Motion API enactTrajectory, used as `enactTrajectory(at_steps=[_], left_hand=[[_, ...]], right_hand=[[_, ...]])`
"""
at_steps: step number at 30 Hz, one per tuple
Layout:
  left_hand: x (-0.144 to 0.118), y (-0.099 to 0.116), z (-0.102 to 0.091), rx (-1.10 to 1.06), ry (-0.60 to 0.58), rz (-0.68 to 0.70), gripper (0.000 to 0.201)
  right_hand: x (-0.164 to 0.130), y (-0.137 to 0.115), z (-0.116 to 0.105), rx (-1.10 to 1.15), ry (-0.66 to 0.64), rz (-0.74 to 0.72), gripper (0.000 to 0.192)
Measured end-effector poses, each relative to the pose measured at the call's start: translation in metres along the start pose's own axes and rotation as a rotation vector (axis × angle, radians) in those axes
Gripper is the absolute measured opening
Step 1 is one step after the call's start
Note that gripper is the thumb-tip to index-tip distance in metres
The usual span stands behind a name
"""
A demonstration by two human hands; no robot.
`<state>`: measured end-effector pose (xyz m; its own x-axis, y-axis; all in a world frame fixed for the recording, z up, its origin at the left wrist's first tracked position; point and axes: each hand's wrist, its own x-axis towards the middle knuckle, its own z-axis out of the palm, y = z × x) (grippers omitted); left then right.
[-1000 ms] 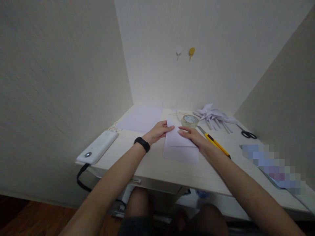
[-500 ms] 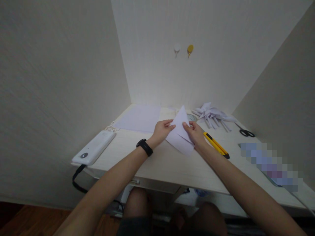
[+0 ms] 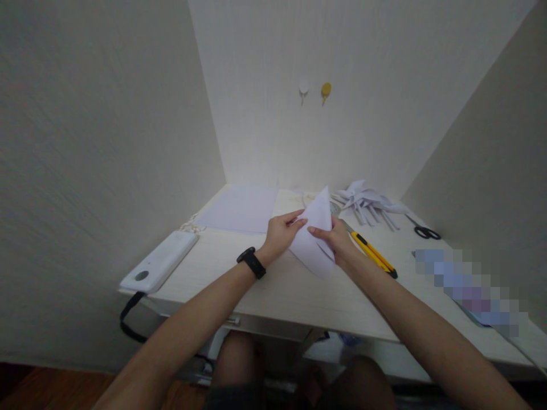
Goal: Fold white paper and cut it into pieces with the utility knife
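Observation:
A folded sheet of white paper [image 3: 314, 245] is held just above the desk, its pointed corner up and away from me. My left hand [image 3: 282, 232] pinches its left edge between thumb and fingers, and a black watch sits on that wrist. On the right side my right hand [image 3: 335, 236] grips the same paper, the thumb lying across its front face. The fingers behind the paper are partly hidden. Just right of my right hand lies a yellow utility knife [image 3: 374, 254] with its blade out.
Flat white sheets [image 3: 239, 209] lie at the back left. Several paper pinwheels [image 3: 367, 199] are heaped at the back right, near black-handled scissors [image 3: 425, 231]. A white power bank-like device [image 3: 160, 262] with a black strap rests at the left edge. A blurred-out object [image 3: 465, 290] lies at right.
The paper's tip has swung a little to the right and the sheet is tilted more. My right thumb has slid inward across its face. The camera view has shifted slightly.

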<state>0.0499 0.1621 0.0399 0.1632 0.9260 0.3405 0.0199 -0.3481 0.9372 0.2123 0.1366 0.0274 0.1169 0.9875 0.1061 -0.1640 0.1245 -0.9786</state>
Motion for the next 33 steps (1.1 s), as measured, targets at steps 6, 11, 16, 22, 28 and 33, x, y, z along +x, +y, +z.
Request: enactTrajectory(at_steps=[6, 11, 16, 22, 28, 33], left_hand=[[-0.001, 0.003, 0.000, 0.014, 0.052, 0.027, 0.026], [-0.001, 0.000, 0.000, 0.038, 0.047, 0.062, 0.025], [-0.002, 0.002, 0.001, 0.049, -0.005, 0.063, 0.025], [-0.004, 0.004, 0.002, 0.062, 0.009, 0.072, 0.023], [-0.005, 0.005, 0.001, 0.074, 0.011, 0.114, 0.026], [-0.005, 0.005, 0.002, 0.085, 0.019, 0.148, 0.023]], right_hand=[[0.000, 0.001, -0.001, 0.000, 0.023, -0.055, 0.063], [0.000, -0.004, 0.001, 0.088, -0.012, -0.035, 0.058], [0.002, -0.012, -0.002, 0.108, 0.005, -0.069, 0.057], [0.003, -0.012, -0.003, 0.151, 0.043, -0.091, 0.063], [0.003, -0.013, -0.002, 0.178, 0.018, -0.090, 0.061], [0.000, -0.016, -0.001, 0.238, -0.006, -0.081, 0.060]])
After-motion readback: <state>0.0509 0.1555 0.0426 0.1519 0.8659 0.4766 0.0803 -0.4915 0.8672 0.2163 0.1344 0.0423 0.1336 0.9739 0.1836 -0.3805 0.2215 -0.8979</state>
